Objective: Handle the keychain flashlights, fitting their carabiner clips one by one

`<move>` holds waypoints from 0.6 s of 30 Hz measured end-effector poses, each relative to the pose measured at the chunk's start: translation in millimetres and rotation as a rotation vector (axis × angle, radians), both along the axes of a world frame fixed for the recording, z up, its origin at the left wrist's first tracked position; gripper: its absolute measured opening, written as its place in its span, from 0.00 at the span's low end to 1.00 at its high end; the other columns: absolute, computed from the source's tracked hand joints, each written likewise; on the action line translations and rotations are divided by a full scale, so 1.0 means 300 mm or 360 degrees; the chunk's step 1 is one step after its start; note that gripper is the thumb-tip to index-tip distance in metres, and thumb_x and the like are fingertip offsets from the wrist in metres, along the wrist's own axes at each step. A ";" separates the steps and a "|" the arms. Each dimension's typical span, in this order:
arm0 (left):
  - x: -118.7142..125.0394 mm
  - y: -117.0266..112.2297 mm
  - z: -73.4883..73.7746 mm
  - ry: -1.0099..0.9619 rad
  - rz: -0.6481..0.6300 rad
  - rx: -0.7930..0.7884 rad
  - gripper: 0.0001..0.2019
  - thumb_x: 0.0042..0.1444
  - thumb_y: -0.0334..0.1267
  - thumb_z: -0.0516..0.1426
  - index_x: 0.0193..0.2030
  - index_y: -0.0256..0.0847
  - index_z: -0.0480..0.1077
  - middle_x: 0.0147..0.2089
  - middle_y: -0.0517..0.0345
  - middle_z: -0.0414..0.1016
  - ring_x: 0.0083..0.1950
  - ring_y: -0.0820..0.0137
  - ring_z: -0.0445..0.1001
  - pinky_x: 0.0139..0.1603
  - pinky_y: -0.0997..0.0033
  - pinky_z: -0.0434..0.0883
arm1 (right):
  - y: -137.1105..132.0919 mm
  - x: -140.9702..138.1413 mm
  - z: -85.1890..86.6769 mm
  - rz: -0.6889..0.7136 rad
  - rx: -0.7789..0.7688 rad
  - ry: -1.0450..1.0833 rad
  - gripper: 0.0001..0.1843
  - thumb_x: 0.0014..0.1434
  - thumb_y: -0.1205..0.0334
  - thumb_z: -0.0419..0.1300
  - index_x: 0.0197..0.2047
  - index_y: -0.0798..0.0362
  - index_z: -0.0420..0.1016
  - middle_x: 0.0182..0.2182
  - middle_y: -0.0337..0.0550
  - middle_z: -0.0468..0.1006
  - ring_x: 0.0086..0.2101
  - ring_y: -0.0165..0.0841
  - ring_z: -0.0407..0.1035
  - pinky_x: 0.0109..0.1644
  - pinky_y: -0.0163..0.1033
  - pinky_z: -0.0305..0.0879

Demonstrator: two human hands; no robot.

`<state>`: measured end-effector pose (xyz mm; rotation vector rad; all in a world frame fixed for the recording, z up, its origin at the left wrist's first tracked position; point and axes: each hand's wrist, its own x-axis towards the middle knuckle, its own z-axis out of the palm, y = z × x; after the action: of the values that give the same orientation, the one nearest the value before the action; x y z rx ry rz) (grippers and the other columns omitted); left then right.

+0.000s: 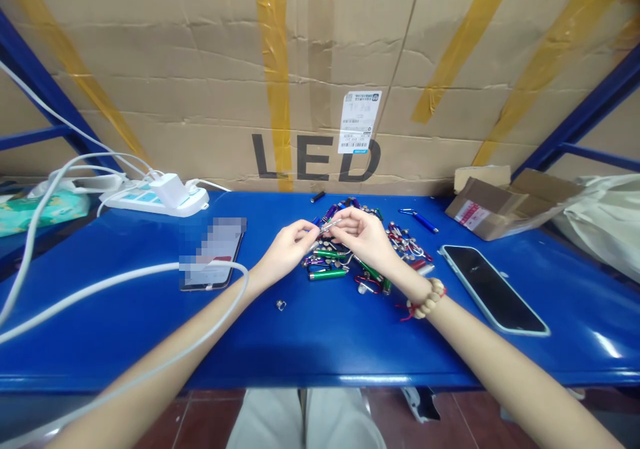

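Observation:
My left hand [293, 245] and my right hand [363, 235] meet above a heap of small parts, fingertips pinched together. Between them is a thin silvery metal piece [330, 225], too small to make out its kind. Both hands grip it, one at each end. Below lies the heap: green metal tubes [327, 275], purple and blue ones, small round silvery caps and red carabiner clips [367, 284]. Part of the heap is hidden behind my right hand. A small metal bit [281, 305] lies apart on the blue table [320, 349], nearer to me.
A phone [213, 262] lies left, another phone [495, 289] right. A white power strip [155, 199] with cables stands back left; one white cable [240, 302] loops across my left forearm. An open cardboard box [500, 202], a blue tube [425, 222] and a black cylinder [318, 197] are farther back.

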<state>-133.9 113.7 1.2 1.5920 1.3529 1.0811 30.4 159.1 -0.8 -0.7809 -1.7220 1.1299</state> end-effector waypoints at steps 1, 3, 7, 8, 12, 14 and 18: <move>0.002 0.001 0.003 -0.0094 0.0032 -0.0083 0.15 0.55 0.50 0.52 0.35 0.38 0.65 0.20 0.66 0.60 0.21 0.78 0.58 0.23 0.77 0.54 | 0.003 0.003 -0.002 0.0032 0.0028 0.0011 0.09 0.48 0.61 0.64 0.33 0.56 0.73 0.31 0.45 0.81 0.33 0.34 0.77 0.38 0.38 0.74; 0.005 -0.001 0.012 -0.0221 0.0089 -0.0232 0.17 0.54 0.52 0.52 0.33 0.38 0.64 0.18 0.69 0.55 0.18 0.80 0.52 0.20 0.78 0.49 | 0.006 0.010 -0.004 0.0058 0.0100 -0.0013 0.07 0.48 0.62 0.64 0.31 0.56 0.74 0.32 0.45 0.81 0.35 0.34 0.76 0.42 0.40 0.74; 0.008 -0.016 0.034 -0.0254 0.0009 -0.0364 0.21 0.54 0.56 0.51 0.30 0.38 0.63 0.17 0.71 0.47 0.16 0.81 0.45 0.17 0.79 0.43 | 0.002 0.017 0.004 0.0074 0.0192 -0.0113 0.07 0.49 0.61 0.64 0.31 0.56 0.78 0.31 0.45 0.81 0.34 0.36 0.76 0.40 0.41 0.74; 0.008 -0.019 0.038 -0.0250 -0.0036 -0.0378 0.21 0.54 0.56 0.51 0.30 0.37 0.63 0.17 0.71 0.46 0.17 0.81 0.44 0.17 0.79 0.42 | 0.000 0.017 0.007 0.0080 0.0204 -0.0133 0.07 0.49 0.60 0.64 0.31 0.56 0.79 0.30 0.45 0.81 0.33 0.36 0.76 0.40 0.41 0.74; 0.006 -0.021 0.043 -0.0255 -0.0063 -0.0325 0.17 0.55 0.53 0.51 0.28 0.38 0.62 0.16 0.71 0.47 0.17 0.81 0.44 0.18 0.78 0.45 | -0.014 0.011 0.019 0.0112 0.0234 -0.0197 0.11 0.49 0.60 0.65 0.35 0.57 0.79 0.32 0.47 0.81 0.33 0.35 0.76 0.38 0.39 0.74; 0.002 -0.019 0.040 -0.0204 0.0012 -0.0236 0.17 0.55 0.51 0.51 0.28 0.39 0.63 0.16 0.70 0.49 0.17 0.79 0.48 0.19 0.77 0.48 | -0.023 0.006 0.021 0.0130 0.0253 -0.0255 0.18 0.48 0.60 0.65 0.43 0.58 0.77 0.36 0.48 0.80 0.32 0.34 0.76 0.34 0.36 0.74; -0.007 -0.019 0.031 0.0184 0.0119 0.0114 0.16 0.58 0.49 0.49 0.32 0.38 0.68 0.24 0.62 0.66 0.26 0.75 0.63 0.27 0.76 0.56 | -0.037 -0.003 0.012 0.0056 0.0473 -0.0424 0.22 0.51 0.58 0.63 0.50 0.57 0.73 0.38 0.48 0.79 0.29 0.31 0.74 0.29 0.33 0.71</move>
<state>-136.0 107.8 10.6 1.6900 1.4751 1.1076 29.6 148.1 2.7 -0.7402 -2.0746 0.7917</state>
